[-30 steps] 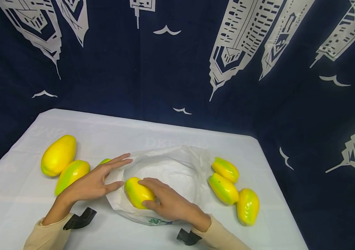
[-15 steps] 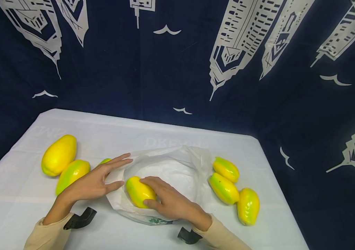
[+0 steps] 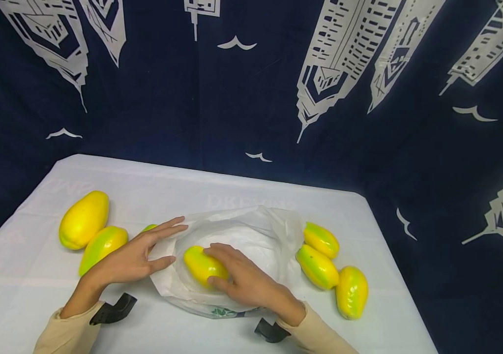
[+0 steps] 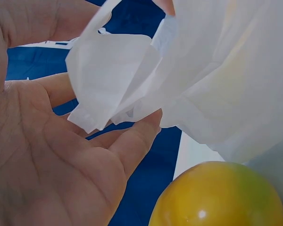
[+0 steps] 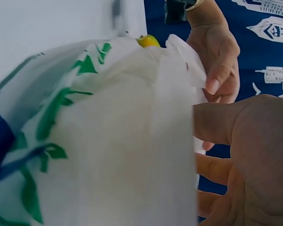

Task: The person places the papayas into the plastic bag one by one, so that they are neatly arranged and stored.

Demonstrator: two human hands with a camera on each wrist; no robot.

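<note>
In the head view my right hand (image 3: pixel 251 280) grips a yellow-green mango (image 3: pixel 204 268) within the mouth of a white plastic bag (image 3: pixel 255 250). Its thumb is on the near side and its fingers are over the far side. My left hand (image 3: pixel 140 253) touches the bag's left rim, thumb and fingers spread apart. The left wrist view has the bag edge (image 4: pixel 118 70) lying across the left hand (image 4: pixel 56 150), with a mango (image 4: pixel 221 197) below. In the right wrist view the green-printed bag wall hides the held mango and part of the right hand (image 5: pixel 254 160).
Left of the bag lie a large yellow mango (image 3: pixel 84 219), a smaller one (image 3: pixel 103 248) and a third (image 3: pixel 148 228), mostly hidden behind the left hand. Three more (image 3: pixel 317 268) sit to the bag's right. A dark blue printed cloth (image 3: pixel 233 98) hangs behind the white table (image 3: pixel 145 182).
My right hand has shifted slightly to the right and away from me inside the bag mouth, bringing the mango along. The left hand has stayed in place.
</note>
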